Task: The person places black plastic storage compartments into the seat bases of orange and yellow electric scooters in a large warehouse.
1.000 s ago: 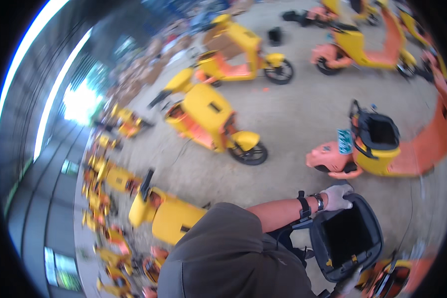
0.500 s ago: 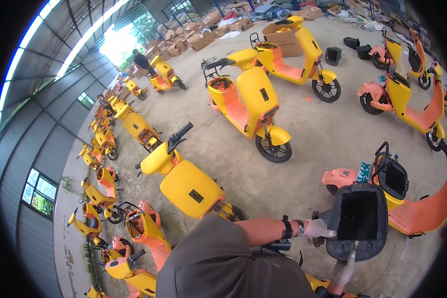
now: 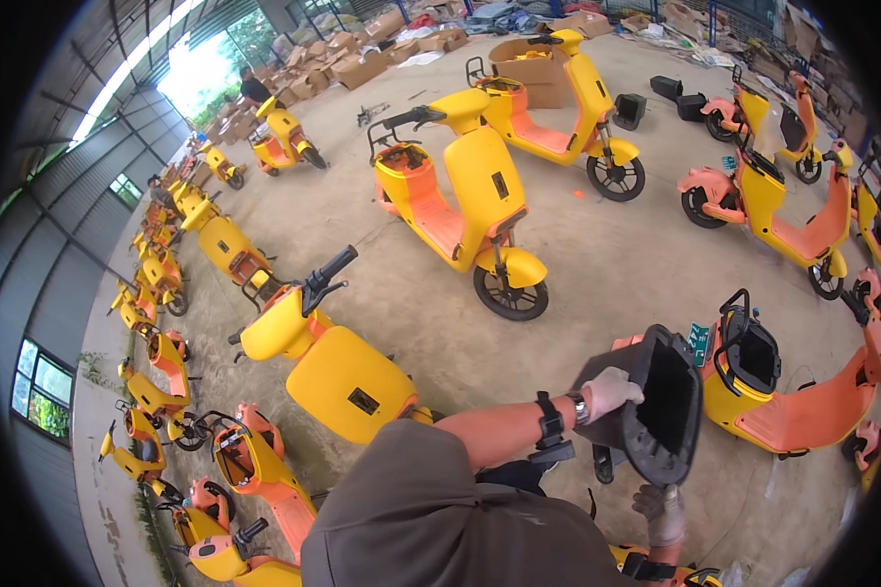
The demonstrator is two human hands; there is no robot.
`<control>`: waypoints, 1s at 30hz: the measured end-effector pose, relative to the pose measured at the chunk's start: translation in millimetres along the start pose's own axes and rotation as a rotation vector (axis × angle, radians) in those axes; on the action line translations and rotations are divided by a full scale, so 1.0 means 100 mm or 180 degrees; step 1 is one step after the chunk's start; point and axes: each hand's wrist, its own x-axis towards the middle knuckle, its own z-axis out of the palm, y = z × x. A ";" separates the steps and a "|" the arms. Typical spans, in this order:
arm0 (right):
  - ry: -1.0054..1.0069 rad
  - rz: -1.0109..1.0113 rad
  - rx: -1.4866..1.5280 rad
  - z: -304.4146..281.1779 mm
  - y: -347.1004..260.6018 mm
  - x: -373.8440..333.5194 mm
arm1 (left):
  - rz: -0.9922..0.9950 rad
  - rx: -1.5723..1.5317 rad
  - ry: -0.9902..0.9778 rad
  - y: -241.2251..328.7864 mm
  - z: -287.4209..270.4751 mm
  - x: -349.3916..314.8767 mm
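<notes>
A black plastic storage tub [image 3: 668, 396] with a wide rim is held tilted in front of me on the right, its open mouth facing right. My left hand [image 3: 612, 393], in a pale glove with a watch at the wrist, is closed on the tub's upper left side. Just below the tub's bottom corner is my right hand [image 3: 662, 514], also gloved, its fingers apart and close to the rim; whether they touch it is hard to tell. The glove's fingers look dark and soiled. Inside the tub it is too dark to make anything out.
A yellow scooter [image 3: 352, 386] stands just left of me, and an orange and yellow one [image 3: 754, 391] right behind the tub. More scooters line the left wall. Loose black tubs [image 3: 630, 111] lie on the concrete floor. Cardboard boxes [image 3: 357, 70] are heaped at the back.
The tub has swung left and turned, so its mouth faces right instead of toward me. My right hand has come off the front of its rim to the bottom corner. The view has shifted right.
</notes>
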 end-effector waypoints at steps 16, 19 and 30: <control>0.0037 -0.0542 0.0381 0.19 0.22 -0.75 | 0.0992 0.1286 -0.1365 0.57 -0.03 -1.56; 0.0111 -0.1178 0.1073 0.27 0.19 -1.46 | 0.1502 0.1770 -0.1492 0.72 0.40 -1.80; 0.1964 -0.3328 0.1882 -0.40 0.35 -3.79 | 0.1246 0.0648 -0.1722 0.48 0.53 -1.88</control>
